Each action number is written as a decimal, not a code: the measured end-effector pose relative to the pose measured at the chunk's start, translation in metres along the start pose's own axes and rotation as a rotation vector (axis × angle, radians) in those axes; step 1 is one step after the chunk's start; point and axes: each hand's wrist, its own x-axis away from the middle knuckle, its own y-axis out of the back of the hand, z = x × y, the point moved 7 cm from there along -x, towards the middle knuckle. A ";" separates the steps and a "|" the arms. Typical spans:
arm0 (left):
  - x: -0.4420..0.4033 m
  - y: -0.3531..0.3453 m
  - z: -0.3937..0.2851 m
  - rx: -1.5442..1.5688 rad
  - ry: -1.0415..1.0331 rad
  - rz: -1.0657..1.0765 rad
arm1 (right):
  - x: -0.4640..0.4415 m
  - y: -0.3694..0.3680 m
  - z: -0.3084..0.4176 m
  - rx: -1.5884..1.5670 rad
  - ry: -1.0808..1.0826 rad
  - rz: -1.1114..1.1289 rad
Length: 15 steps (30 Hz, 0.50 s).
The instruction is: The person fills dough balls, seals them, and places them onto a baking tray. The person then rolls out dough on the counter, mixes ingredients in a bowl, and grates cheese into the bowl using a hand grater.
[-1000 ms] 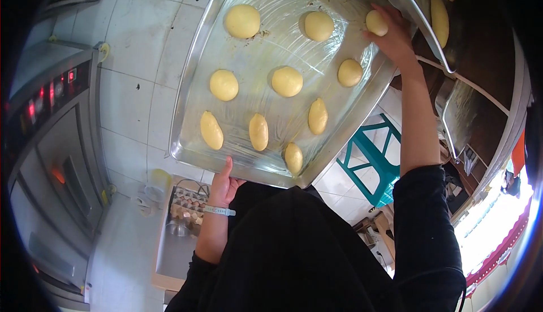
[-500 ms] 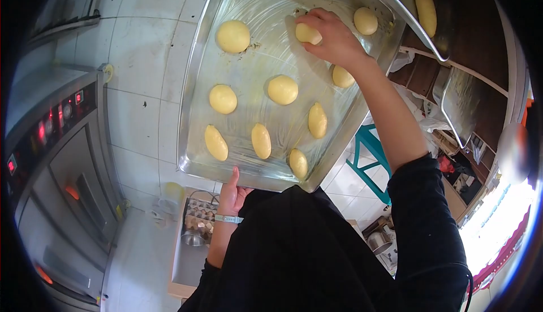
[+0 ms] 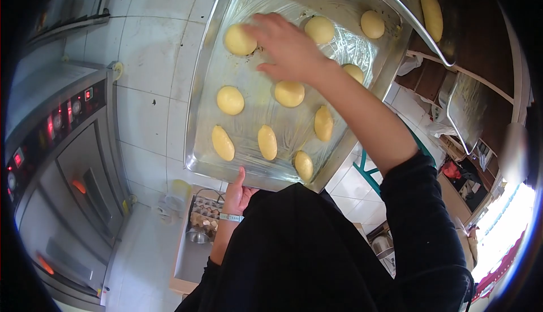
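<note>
A greased metal baking tray (image 3: pixel 255 111) carries several pale yellow dough pieces, some round and some long. My left hand (image 3: pixel 235 197) holds its near edge, thumb up on the rim and the other fingers partly hidden beneath. Over the tray, my right hand (image 3: pixel 288 49) reaches to the round dough ball (image 3: pixel 240 40) at upper left, thumb and fingers apart. Whether the blurred fingertips touch that ball cannot be made out. Another dough ball (image 3: pixel 319 30) lies just right of this hand, and a third round piece (image 3: pixel 289 94) sits below the wrist.
A steel oven (image 3: pixel 73 159) with red-lit displays stands on the left. At right, another tray (image 3: pixel 432 15) with long dough overlaps the far corner. Below are a box (image 3: pixel 184 267) with egg cartons and a green stool (image 3: pixel 370 173).
My right hand has left the upper middle dough ball and moved left to the upper-left one, its fingers opening. My left hand keeps its hold on the tray.
</note>
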 end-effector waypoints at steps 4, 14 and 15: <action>0.011 -0.012 -0.008 -0.074 -0.008 -0.088 | -0.028 -0.023 0.019 0.136 0.155 0.053; 0.025 -0.024 -0.011 -0.126 0.063 -0.217 | -0.036 -0.035 0.011 0.051 -0.146 0.024; 0.025 -0.023 -0.010 -0.119 0.081 -0.233 | -0.035 -0.032 0.013 0.076 -0.159 0.004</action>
